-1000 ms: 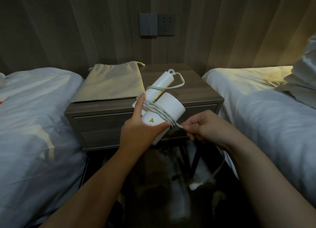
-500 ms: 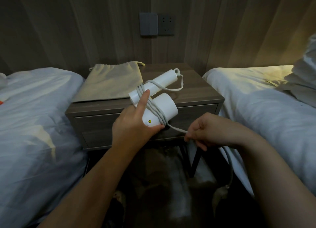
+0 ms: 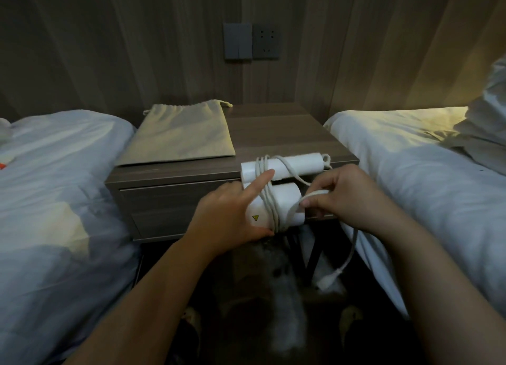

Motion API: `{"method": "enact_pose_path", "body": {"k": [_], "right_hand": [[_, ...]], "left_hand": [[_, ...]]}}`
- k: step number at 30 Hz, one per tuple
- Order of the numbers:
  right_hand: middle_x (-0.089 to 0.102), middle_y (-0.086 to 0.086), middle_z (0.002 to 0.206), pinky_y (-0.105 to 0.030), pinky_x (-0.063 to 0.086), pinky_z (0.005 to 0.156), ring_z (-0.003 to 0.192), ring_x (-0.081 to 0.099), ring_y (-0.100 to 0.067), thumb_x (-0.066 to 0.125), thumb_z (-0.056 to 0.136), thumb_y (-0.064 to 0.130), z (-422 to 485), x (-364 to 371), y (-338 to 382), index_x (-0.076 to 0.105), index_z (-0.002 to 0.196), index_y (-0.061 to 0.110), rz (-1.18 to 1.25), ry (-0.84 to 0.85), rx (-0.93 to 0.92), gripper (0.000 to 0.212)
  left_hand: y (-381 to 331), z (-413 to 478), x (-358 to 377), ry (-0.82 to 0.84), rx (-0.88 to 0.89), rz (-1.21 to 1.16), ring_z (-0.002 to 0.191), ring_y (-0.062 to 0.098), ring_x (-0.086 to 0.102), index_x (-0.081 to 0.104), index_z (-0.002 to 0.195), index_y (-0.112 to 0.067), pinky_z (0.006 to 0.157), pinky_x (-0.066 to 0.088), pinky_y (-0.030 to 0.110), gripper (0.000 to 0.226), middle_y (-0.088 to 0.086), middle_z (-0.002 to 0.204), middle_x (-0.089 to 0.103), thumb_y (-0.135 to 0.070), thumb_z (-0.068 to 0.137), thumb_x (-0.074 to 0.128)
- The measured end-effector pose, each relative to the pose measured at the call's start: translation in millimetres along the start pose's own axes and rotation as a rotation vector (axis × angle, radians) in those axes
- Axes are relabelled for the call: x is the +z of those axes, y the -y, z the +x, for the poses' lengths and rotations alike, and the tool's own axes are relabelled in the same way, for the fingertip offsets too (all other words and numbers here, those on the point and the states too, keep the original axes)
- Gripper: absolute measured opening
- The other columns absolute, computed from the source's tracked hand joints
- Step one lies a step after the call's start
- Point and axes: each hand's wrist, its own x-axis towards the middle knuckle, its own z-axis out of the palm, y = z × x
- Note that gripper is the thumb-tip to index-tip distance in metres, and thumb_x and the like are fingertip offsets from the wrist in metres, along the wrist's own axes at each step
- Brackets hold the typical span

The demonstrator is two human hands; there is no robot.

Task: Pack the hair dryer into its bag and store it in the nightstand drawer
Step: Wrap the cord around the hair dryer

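- A person's left hand (image 3: 227,217) grips the barrel of a white hair dryer (image 3: 286,200). The forefinger stretches up onto the folded handle and the thumb curls beneath the barrel, clamping the dryer between them.
- The cord (image 3: 269,203) circles barrel and handle in several turns, passing under that fingertip and just above the thumb.
- The right hand (image 3: 345,197), just right of the dryer, pinches a loop of cord between the thumb and curled fingers. The loose end drops below the wrist to a dangling plug (image 3: 327,281).
- The dryer is smooth plastic, two stubby cylinders side by side, with a small yellow warning triangle beside the left palm. The cord is round and pale.
- Beyond the left fingers and well apart from both hands, a flat beige cloth bag (image 3: 180,134) lies on the nightstand (image 3: 273,129), its gathered drawstring mouth toward the wall.
- The nightstand is dark wood grain; its drawer (image 3: 164,208) sits closed behind the left hand.
- Rumpled white beds flank both arms. Above the fingers, a grey switch (image 3: 237,45) and socket (image 3: 265,45) sit on a wood-panelled wall.
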Motion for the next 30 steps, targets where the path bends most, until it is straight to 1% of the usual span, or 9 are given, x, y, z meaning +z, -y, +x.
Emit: {"method": "enact_pose_path", "body": {"k": [3, 8, 10, 12, 17, 20, 22, 26, 30], "right_hand": [[0.068, 0.005, 0.057, -0.007, 0.039, 0.049, 0.058, 0.059, 0.000, 0.086, 0.056, 0.026, 1.3, -2.3, 2.1, 0.071, 0.056, 0.017, -0.055, -0.040, 0.039, 0.017], [0.073, 0.002, 0.067, -0.019, 0.050, 0.067, 0.064, 0.064, -0.003, 0.074, 0.073, 0.009, -4.4, -18.0, -3.1, 0.072, 0.063, 0.026, 0.055, 0.310, -0.009, 0.020], [0.068, 0.002, 0.062, -0.015, 0.044, 0.062, 0.060, 0.059, -0.004, 0.062, 0.082, 0.000, -7.6, -25.1, -7.3, 0.073, 0.077, 0.024, 0.089, 0.467, -0.031, 0.027], [0.062, -0.003, 0.060, -0.017, 0.044, 0.061, 0.060, 0.056, -0.007, 0.056, 0.085, -0.005, -7.7, -27.5, -11.1, 0.073, 0.085, 0.023, 0.067, 0.505, -0.051, 0.032], [0.069, 0.002, 0.059, -0.016, 0.052, 0.062, 0.057, 0.064, -0.003, 0.068, 0.077, -0.001, 1.1, -10.2, -13.2, 0.069, 0.070, 0.025, 0.107, 0.092, -0.009, 0.027], [0.062, -0.001, 0.057, -0.026, 0.047, 0.061, 0.055, 0.056, -0.011, 0.083, 0.060, 0.012, 7.9, -1.6, -24.2, 0.063, 0.063, 0.023, 0.036, -0.175, 0.082, 0.024], [0.058, 0.000, 0.055, -0.028, 0.043, 0.058, 0.056, 0.052, -0.013, 0.087, 0.053, 0.026, 10.0, 0.3, -31.0, 0.063, 0.062, 0.016, -0.076, -0.259, 0.137, 0.027], [0.058, 0.006, 0.056, -0.031, 0.045, 0.059, 0.061, 0.056, -0.014, 0.084, 0.050, 0.045, 10.9, 0.9, -32.8, 0.063, 0.060, 0.019, -0.234, -0.206, 0.140, 0.035], [0.067, 0.008, 0.069, -0.019, 0.044, 0.064, 0.068, 0.058, 0.000, 0.082, 0.061, 0.027, 12.8, 1.8, -37.5, 0.067, 0.065, 0.027, -0.060, -0.045, 0.114, 0.016]], "left_hand": [[-2.8, 0.9, 0.7, 0.106, 0.080, 0.000, 0.102, 0.017, 0.052, -0.007, 0.137, -0.053, 0.078, 0.042, 0.030, 0.103, 0.000, 0.113, 0.057, -0.067, 0.064, 0.064], [-4.4, -0.3, 6.8, 0.112, 0.167, 0.048, 0.098, 0.017, 0.052, -0.007, 0.137, -0.054, 0.072, 0.036, 0.029, 0.101, 0.000, 0.107, 0.056, -0.068, 0.065, 0.061], [-2.7, -0.5, 7.8, 0.115, 0.179, 0.079, 0.098, 0.018, 0.051, -0.009, 0.137, -0.054, 0.072, 0.035, 0.029, 0.100, 0.000, 0.107, 0.056, -0.068, 0.066, 0.061], [-2.0, -0.8, 9.6, 0.131, 0.186, 0.080, 0.098, 0.018, 0.051, -0.011, 0.136, -0.055, 0.074, 0.039, 0.031, 0.101, 0.000, 0.108, 0.056, -0.067, 0.066, 0.061], [-4.7, -0.6, 11.6, 0.168, 0.214, 0.055, 0.097, 0.019, 0.051, -0.015, 0.135, -0.055, 0.078, 0.045, 0.034, 0.102, 0.003, 0.109, 0.055, -0.068, 0.068, 0.060], [-6.7, -0.8, 11.2, 0.171, 0.234, 0.054, 0.097, 0.020, 0.050, -0.019, 0.133, -0.055, 0.079, 0.046, 0.036, 0.102, 0.004, 0.110, 0.054, -0.068, 0.069, 0.059], [-9.1, -0.1, 10.4, 0.171, 0.268, 0.064, 0.098, 0.022, 0.051, -0.018, 0.133, -0.055, 0.077, 0.045, 0.034, 0.101, 0.006, 0.112, 0.054, -0.066, 0.070, 0.059], [-16.0, 0.7, 11.4, 0.156, 0.373, 0.102, 0.089, 0.026, 0.055, -0.009, 0.137, -0.052, 0.072, 0.044, 0.036, 0.098, 0.011, 0.106, 0.059, -0.063, 0.070, 0.061], [-19.2, -1.4, 12.2, 0.168, 0.397, 0.114, 0.091, 0.026, 0.054, -0.007, 0.138, -0.051, 0.073, 0.041, 0.036, 0.094, 0.011, 0.109, 0.058, -0.062, 0.072, 0.059]]}}
